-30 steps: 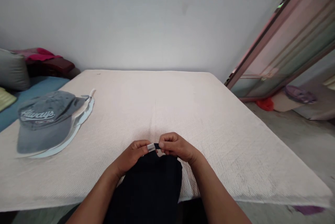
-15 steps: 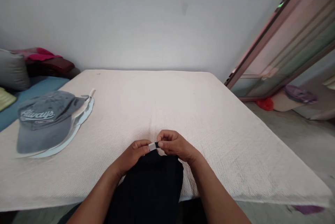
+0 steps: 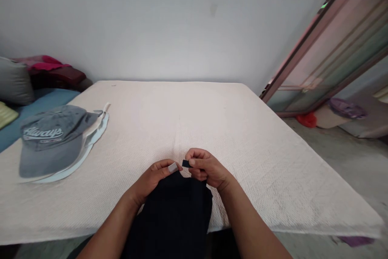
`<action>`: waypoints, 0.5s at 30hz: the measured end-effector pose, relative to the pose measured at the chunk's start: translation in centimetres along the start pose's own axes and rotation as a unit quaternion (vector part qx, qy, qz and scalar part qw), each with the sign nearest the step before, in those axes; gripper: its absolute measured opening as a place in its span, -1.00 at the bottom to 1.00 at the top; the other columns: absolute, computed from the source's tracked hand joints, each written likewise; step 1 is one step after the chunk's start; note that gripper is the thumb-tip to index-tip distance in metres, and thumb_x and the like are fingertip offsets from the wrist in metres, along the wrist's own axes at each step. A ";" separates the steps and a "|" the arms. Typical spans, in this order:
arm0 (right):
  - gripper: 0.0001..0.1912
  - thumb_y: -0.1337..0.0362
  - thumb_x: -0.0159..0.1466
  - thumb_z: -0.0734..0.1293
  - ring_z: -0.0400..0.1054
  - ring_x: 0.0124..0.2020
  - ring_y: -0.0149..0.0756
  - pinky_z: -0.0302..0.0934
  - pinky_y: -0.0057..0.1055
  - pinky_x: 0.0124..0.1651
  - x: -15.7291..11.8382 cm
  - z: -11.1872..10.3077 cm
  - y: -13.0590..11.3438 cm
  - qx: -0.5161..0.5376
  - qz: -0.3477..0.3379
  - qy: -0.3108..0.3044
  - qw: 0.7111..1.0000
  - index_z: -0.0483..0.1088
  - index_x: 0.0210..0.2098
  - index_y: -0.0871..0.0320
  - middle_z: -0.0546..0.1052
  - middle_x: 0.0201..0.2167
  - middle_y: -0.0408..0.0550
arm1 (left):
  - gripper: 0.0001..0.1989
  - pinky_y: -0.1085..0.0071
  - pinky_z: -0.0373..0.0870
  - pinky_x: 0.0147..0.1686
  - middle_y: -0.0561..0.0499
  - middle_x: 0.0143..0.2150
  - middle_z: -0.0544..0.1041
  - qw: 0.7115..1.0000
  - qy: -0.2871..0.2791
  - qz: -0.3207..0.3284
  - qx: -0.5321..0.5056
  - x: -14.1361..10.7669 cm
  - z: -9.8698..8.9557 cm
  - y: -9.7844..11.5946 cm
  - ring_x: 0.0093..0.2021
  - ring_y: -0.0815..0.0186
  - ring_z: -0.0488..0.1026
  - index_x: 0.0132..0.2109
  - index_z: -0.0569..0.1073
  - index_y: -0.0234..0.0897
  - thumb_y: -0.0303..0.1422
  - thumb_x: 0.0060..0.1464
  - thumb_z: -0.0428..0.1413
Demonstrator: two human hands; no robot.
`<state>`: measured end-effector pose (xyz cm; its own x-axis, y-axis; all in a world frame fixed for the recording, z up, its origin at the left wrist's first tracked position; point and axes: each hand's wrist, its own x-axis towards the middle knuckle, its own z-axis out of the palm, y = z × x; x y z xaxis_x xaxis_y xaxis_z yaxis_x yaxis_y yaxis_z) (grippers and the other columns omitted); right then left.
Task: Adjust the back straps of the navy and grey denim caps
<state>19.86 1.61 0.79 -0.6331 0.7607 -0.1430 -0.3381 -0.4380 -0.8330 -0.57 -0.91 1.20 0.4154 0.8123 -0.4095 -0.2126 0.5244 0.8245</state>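
Note:
My left hand [image 3: 156, 178] is closed, with thumb and fingers pinching a flat silver buckle [image 3: 172, 167] at the edge of a dark cloth item [image 3: 182, 206]. In my right hand [image 3: 206, 168], thumb and forefinger grip a short dark strap [image 3: 186, 164]. The strap's free end points at the buckle, and a small gap separates them. The cloth hangs below both hands at the near side of the bed, and its full shape cannot be made out. To the left lie stacked caps: a grey cap [image 3: 54, 129] lettered "Always" on top of a pale blue one [image 3: 98, 131].
A cream textured cover [image 3: 242, 150] spreads over the bed-like surface up to the white wall [image 3: 151, 36]. Cushions, one of them grey [image 3: 13, 81], sit at the far left. A sliding door [image 3: 309, 41] and a lined bin [image 3: 339, 113] stand at the right.
The dark strap has come away from the silver buckle as my right hand shifted slightly right. My left hand stays nearly in place on the buckle.

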 end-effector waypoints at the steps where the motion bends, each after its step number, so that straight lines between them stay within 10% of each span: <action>1: -0.79 0.20 0.13 0.40 -0.20 -0.71 -0.59 -0.34 -0.57 -0.67 0.0 0.0 0.0 0.010 0.000 0.002 1.000 0.30 -0.35 0.14 0.11 -0.73 -0.38 | -0.80 0.49 0.29 -0.40 0.00 -0.40 0.55 1.000 -0.003 0.001 0.002 0.0 0.1 0.1 -0.46 0.40 0.42 -0.26 0.55 -0.29 -0.28 -0.04 0.25; 15: -0.85 0.25 0.14 0.36 -0.12 -0.70 -0.60 -0.30 -0.56 -0.65 0.4 0.7 -0.1 -0.082 0.033 0.014 0.996 0.34 -0.42 0.19 0.20 -0.71 -0.33 | -0.75 0.52 0.18 -0.51 0.08 -0.47 0.49 0.999 0.022 -0.007 0.024 0.5 -0.7 -0.9 -0.56 0.46 0.32 -0.24 0.54 -0.26 -0.24 -0.07 0.27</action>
<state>19.18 1.67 1.20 -0.6302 0.7467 -0.2128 -0.1772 -0.4052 -0.8969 -0.76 -0.79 -0.02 0.3791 0.8159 -0.4366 -0.1637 0.5235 0.8361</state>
